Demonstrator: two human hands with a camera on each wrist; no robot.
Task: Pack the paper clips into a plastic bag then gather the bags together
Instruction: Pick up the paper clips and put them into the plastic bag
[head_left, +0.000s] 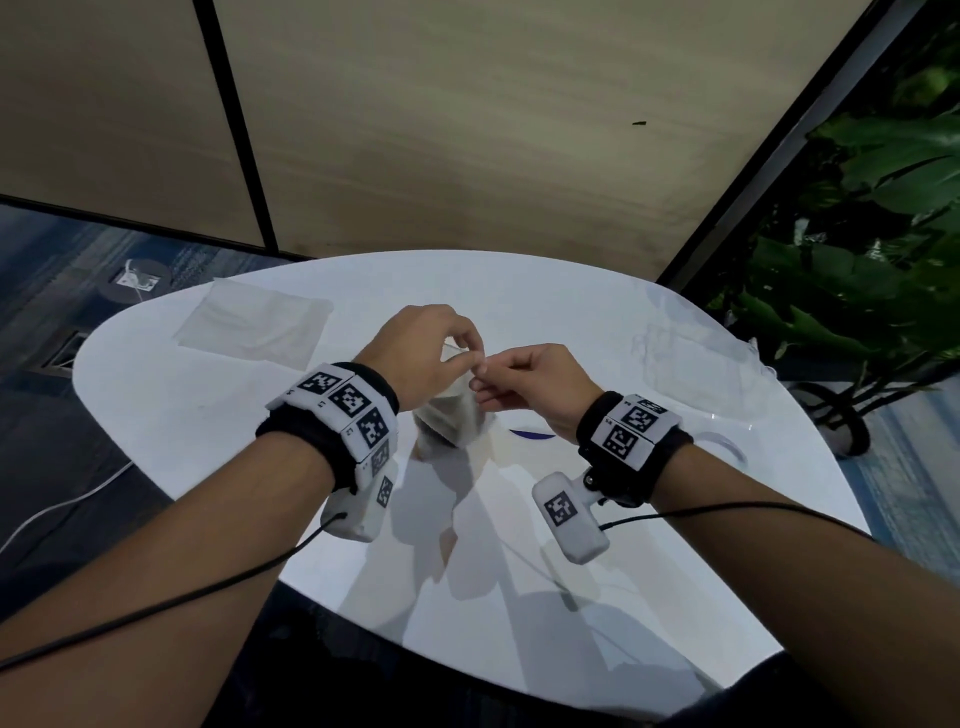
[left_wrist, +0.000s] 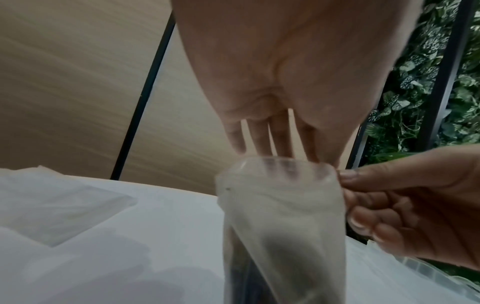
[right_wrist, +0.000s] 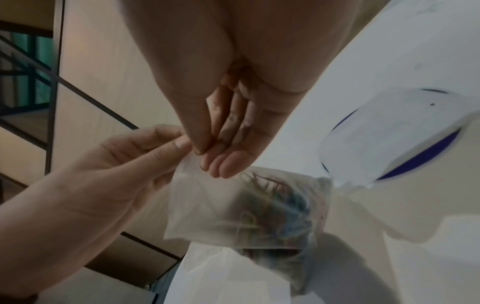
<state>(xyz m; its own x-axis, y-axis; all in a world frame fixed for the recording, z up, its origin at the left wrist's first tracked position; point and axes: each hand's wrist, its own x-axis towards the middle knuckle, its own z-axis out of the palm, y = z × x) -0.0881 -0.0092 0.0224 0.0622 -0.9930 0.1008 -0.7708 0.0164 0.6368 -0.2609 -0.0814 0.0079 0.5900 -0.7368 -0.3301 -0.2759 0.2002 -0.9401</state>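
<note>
A small clear plastic bag (head_left: 451, 415) hangs above the middle of the white table (head_left: 208, 415), with several coloured paper clips (right_wrist: 280, 207) bunched in its bottom. My left hand (head_left: 434, 353) pinches the bag's top edge (left_wrist: 275, 164) from the left. My right hand (head_left: 524, 379) pinches the same top edge from the right, thumb against fingers (right_wrist: 207, 152). The two hands nearly touch at the bag's mouth. In the left wrist view the bag (left_wrist: 283, 226) hangs straight down.
A stack of flat empty clear bags (head_left: 254, 325) lies at the table's far left. More clear plastic (head_left: 691, 358) lies at the far right. A white container with a dark blue rim (right_wrist: 389, 133) sits on the table under my right hand. A plant (head_left: 857, 234) stands to the right.
</note>
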